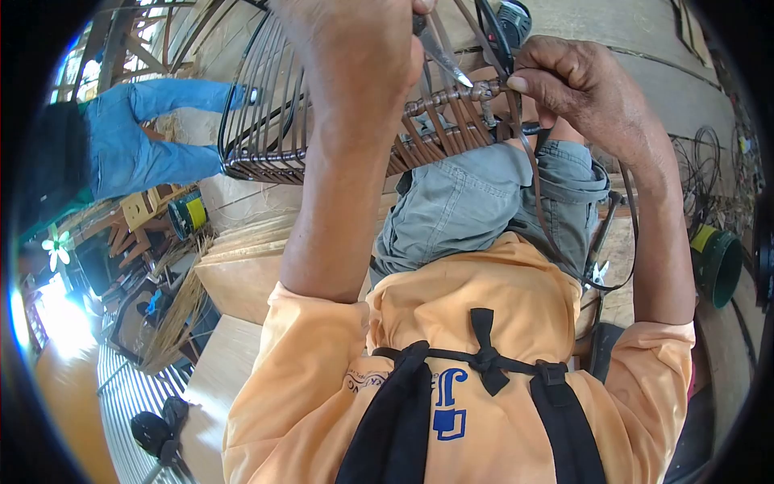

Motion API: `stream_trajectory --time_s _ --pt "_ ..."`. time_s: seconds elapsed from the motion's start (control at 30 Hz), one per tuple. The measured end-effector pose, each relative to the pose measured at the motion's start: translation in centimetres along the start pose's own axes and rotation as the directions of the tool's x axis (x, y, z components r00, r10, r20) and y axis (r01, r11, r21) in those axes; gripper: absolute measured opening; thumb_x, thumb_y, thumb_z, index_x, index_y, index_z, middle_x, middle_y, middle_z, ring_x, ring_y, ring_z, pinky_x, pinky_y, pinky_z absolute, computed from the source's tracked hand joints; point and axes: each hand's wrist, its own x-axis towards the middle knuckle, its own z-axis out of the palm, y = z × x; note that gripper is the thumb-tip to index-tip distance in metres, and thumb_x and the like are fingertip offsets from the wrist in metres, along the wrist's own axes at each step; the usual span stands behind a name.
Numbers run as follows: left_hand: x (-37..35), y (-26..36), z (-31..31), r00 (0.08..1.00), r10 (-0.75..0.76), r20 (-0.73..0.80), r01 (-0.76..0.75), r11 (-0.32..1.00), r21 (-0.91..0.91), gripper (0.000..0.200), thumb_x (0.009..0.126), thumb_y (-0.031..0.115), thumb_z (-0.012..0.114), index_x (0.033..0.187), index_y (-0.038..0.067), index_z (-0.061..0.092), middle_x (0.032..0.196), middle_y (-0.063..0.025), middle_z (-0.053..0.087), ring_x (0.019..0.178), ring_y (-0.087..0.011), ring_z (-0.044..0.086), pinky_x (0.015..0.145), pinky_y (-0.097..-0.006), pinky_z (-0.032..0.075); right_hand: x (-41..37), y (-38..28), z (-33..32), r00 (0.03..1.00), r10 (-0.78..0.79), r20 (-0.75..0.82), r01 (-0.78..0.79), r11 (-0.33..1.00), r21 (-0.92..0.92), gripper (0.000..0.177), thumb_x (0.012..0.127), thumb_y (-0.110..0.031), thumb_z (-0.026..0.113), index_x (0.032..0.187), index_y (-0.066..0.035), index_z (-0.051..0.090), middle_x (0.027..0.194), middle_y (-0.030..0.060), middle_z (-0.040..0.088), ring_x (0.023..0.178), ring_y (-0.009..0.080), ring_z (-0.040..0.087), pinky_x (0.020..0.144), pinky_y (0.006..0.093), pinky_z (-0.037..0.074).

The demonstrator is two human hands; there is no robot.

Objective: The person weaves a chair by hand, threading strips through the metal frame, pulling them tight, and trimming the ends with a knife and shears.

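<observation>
My left hand [359, 64] is closed around the dark handle of a tool with a pointed metal blade [446, 61]. The blade's tip is close to the wrapped rail of a dark brown wicker frame [439, 145], which rests against my lap. Beside that rail, my right hand [580, 93] pinches a thin brown strip [535, 173] between thumb and fingers. From there the strip hangs down past my knee and loops to the right. Slender dark rods [278, 97] run along the frame's left part. My left forearm hides some of the frame.
Another person in blue jeans [133, 141] is at the left. Pale cane strips [250, 242] lie left of my legs. A pair of pliers [598, 274] sits by my right thigh. Green buckets stand left [188, 213] and right [716, 266]. A power tool [513, 24] lies beyond.
</observation>
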Motion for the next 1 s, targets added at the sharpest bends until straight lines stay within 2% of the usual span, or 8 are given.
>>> stream_trajectory --time_s 0.13,0.27,0.37,0.43,0.53,0.83,0.93,1.0 --pt "0.4 0.0 -0.5 0.993 -0.060 0.101 0.070 0.993 -0.097 0.022 0.090 0.029 0.061 0.085 0.013 0.046 0.064 0.0048 0.040 0.048 -0.0040 0.040 0.041 -0.0194 0.037 0.0 -0.3 0.0 1.000 0.018 0.005 -0.017 0.996 -0.092 0.020 0.090 -0.019 0.060 0.083 -0.001 0.059 0.062 -0.0002 0.053 0.054 0.0063 0.047 0.050 0.0226 0.040" --pt "0.7 -0.6 1.3 0.877 0.261 0.405 -0.363 0.911 0.199 0.025 0.090 0.031 0.061 0.089 0.008 0.051 0.060 0.0045 0.041 0.052 -0.0030 0.044 0.044 -0.0184 0.039 0.1 0.7 -0.1 0.998 -0.043 0.034 0.044 0.999 -0.020 0.019 0.091 -0.019 0.059 0.084 -0.001 0.058 0.064 -0.0003 0.056 0.055 0.0063 0.048 0.052 0.0219 0.041" --pt "1.5 -1.5 0.7 0.945 0.138 0.296 -0.196 0.965 0.176 0.024 0.091 0.031 0.059 0.087 0.010 0.048 0.060 0.0051 0.040 0.048 -0.0035 0.041 0.041 -0.0210 0.039 0.0 0.8 0.4 0.998 -0.066 -0.001 0.066 0.998 0.002 0.019 0.090 -0.019 0.059 0.082 -0.001 0.060 0.060 0.0034 0.055 0.053 0.0092 0.052 0.051 0.0258 0.043" --pt "1.8 -1.0 -0.7 0.971 -0.236 0.039 0.236 0.972 -0.006 0.024 0.092 0.031 0.059 0.086 0.011 0.046 0.060 0.0053 0.040 0.046 -0.0042 0.040 0.040 -0.0218 0.038 -0.2 0.7 0.4 0.997 -0.060 -0.040 0.059 0.998 -0.019 0.019 0.089 -0.018 0.059 0.081 -0.001 0.061 0.058 0.0055 0.055 0.052 0.0108 0.054 0.050 0.0276 0.044" --pt "1.9 -1.9 -2.5 0.964 -0.266 0.012 0.263 0.945 -0.195 0.026 0.091 0.031 0.059 0.083 0.012 0.043 0.060 0.0055 0.038 0.045 -0.0048 0.038 0.039 -0.0212 0.038 -0.2 0.4 0.5 0.998 -0.049 -0.044 0.047 0.998 -0.040 0.019 0.089 -0.017 0.059 0.082 0.000 0.061 0.060 0.0062 0.057 0.053 0.0112 0.055 0.050 0.0269 0.045" --pt "0.8 -1.0 -1.9 0.993 -0.110 0.029 0.114 0.981 -0.157 0.027 0.092 0.031 0.058 0.083 0.011 0.043 0.061 0.0045 0.039 0.045 -0.0050 0.038 0.039 -0.0201 0.037 0.1 0.0 0.2 1.000 -0.026 -0.006 0.026 0.999 -0.031 0.017 0.089 -0.016 0.059 0.083 0.000 0.061 0.061 0.0062 0.057 0.053 0.0112 0.055 0.050 0.0267 0.045" --pt "-0.2 0.5 -0.6 0.977 0.023 0.211 -0.006 0.997 -0.082 0.026 0.092 0.029 0.058 0.083 0.010 0.043 0.061 0.0036 0.039 0.045 -0.0058 0.038 0.039 -0.0203 0.036 -0.1 -0.1 0.3 1.000 -0.011 -0.016 0.011 0.999 -0.037 0.017 0.088 -0.016 0.060 0.084 0.000 0.061 0.060 0.0058 0.057 0.053 0.0108 0.055 0.050 0.0265 0.045" --pt "0.5 0.4 -0.1 0.982 -0.187 0.019 0.188 0.981 -0.040 0.026 0.092 0.029 0.057 0.082 0.010 0.043 0.060 0.0037 0.038 0.045 -0.0063 0.037 0.039 -0.0210 0.035 -0.1 0.0 0.3 1.000 -0.009 -0.020 0.008 1.000 -0.019 0.017 0.088 -0.016 0.060 0.084 0.000 0.061 0.060 0.0056 0.056 0.052 0.0108 0.055 0.050 0.0265 0.045"
